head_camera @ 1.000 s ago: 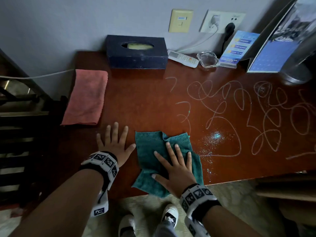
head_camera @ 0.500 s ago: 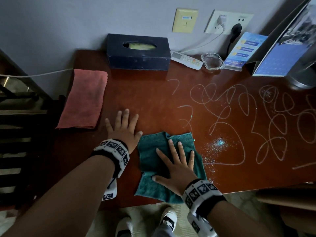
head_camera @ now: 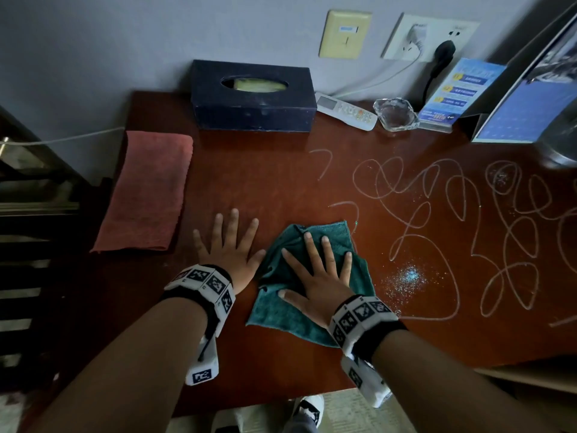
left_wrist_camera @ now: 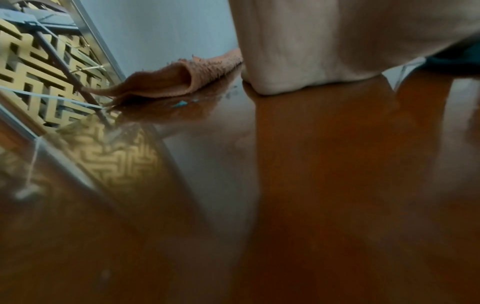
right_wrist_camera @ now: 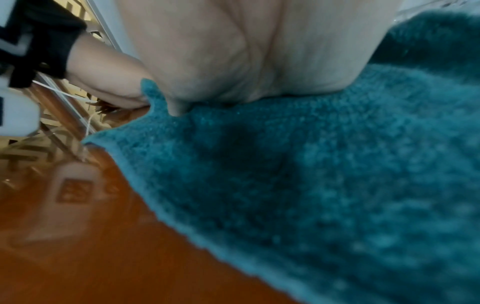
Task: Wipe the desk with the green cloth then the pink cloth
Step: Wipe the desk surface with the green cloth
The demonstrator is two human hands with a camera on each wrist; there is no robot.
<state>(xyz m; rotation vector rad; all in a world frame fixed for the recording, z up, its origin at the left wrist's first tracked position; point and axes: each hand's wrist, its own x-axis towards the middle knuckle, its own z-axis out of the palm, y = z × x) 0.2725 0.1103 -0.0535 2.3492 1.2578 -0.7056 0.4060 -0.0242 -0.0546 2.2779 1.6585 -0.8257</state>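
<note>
Green cloth (head_camera: 312, 295) has slid up the tabletop (head_camera: 265, 182) toward the chalk scribbles (head_camera: 437, 214) under my flat right hand (head_camera: 318, 276); left hand (head_camera: 229, 250) spread flat, holding nothing. Scribbles mostly uncleared; pink cloth (head_camera: 146, 189) untouched at left.

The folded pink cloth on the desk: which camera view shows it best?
The head view: the folded pink terry cloth shows whole, lying flat at the left end of the brown wooden desk. The left wrist view catches only its near folded edge, low and partly behind the left hand. The right wrist view does not show it.
</note>
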